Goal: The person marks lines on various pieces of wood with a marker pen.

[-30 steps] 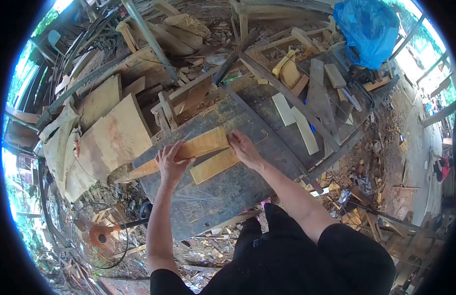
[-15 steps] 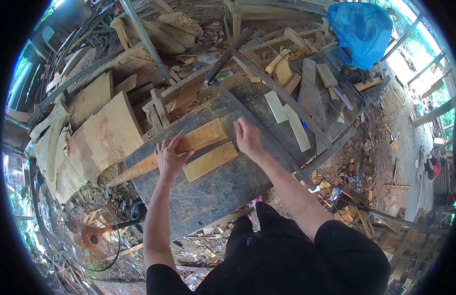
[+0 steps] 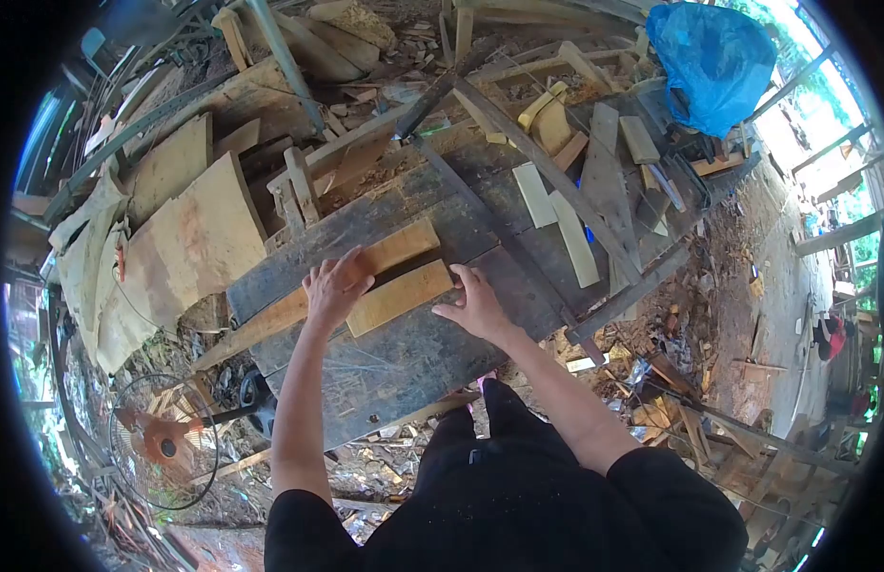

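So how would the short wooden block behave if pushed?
The short block looks rigid and flat-faced, so it should probably slide, not roll. The worn tabletop looks rough, so likely some drag against the right hand.

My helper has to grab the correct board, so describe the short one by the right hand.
Find the dark workbench in the middle of the view, where two pale boards lie side by side. The short board is the nearer one, its end touched by the right hand. Unlike the long plank under the left hand, it does not overhang the bench.
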Action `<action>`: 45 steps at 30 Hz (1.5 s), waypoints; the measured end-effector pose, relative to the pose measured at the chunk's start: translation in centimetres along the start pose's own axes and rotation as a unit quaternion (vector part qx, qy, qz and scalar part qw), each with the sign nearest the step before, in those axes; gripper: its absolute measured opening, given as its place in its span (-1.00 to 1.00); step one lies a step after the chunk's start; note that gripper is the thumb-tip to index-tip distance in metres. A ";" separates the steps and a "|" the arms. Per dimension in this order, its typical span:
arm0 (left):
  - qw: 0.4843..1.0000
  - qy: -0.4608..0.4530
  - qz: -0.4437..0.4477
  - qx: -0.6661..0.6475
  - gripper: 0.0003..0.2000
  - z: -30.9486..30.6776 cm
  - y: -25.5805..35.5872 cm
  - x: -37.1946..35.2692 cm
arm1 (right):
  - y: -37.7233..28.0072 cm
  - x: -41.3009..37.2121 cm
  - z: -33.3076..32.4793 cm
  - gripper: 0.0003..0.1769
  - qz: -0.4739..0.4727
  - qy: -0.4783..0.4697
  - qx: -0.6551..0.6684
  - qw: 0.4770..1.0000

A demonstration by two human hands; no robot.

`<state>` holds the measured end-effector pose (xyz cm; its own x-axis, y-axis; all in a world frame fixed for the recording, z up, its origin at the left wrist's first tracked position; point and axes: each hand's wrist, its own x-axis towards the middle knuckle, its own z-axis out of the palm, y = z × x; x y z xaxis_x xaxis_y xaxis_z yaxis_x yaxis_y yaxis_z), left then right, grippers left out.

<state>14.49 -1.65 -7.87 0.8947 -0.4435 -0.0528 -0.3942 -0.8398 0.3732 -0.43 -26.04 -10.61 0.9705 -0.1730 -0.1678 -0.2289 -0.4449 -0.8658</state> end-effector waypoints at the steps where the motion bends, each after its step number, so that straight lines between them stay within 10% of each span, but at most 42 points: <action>1: 1.000 0.000 -0.002 0.002 -0.38 0.2 -0.3 -0.3 | -0.1 0.1 0.5 -0.07 0.014 0.016 0.001 1.000; 8: 1.000 0.010 0.020 -0.022 -0.41 0.4 -0.4 -0.8 | -0.6 1.5 0.4 0.04 -0.034 0.040 -0.128 0.990; 20: 0.995 0.091 0.025 -0.020 -0.35 0.3 -4.4 -2.8 | -0.4 4.2 -1.1 -0.39 -0.097 0.160 -0.026 0.982; 25: 0.982 0.187 0.025 0.013 -0.37 -0.1 -4.9 -4.5 | -3.8 6.1 -2.3 -0.28 -0.143 0.077 -0.106 0.981; 31: 0.928 0.289 -0.104 -0.209 -0.53 3.7 -0.3 -11.4 | -6.4 8.0 -0.7 -0.03 -0.204 -0.017 -0.293 0.934; 33: 0.810 0.370 -0.185 -0.417 -0.73 5.2 3.9 -12.9 | -7.1 8.2 -0.1 -0.03 -0.211 -0.036 -0.325 0.921; 38: 0.684 0.132 -0.267 -0.666 -0.83 12.7 2.7 -16.8 | -5.8 9.9 2.0 -0.05 -0.184 -0.087 -0.368 0.907; 45: 0.705 0.171 -0.228 -0.650 -0.78 10.0 4.7 -15.6 | -6.2 6.7 1.5 -0.01 -0.180 -0.083 -0.382 0.903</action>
<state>-3.45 -1.78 -14.60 0.9523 0.0672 -0.2978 0.2764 0.2241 0.9346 7.64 -23.16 -7.06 0.9759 0.2089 -0.0630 0.1798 -0.9334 -0.3104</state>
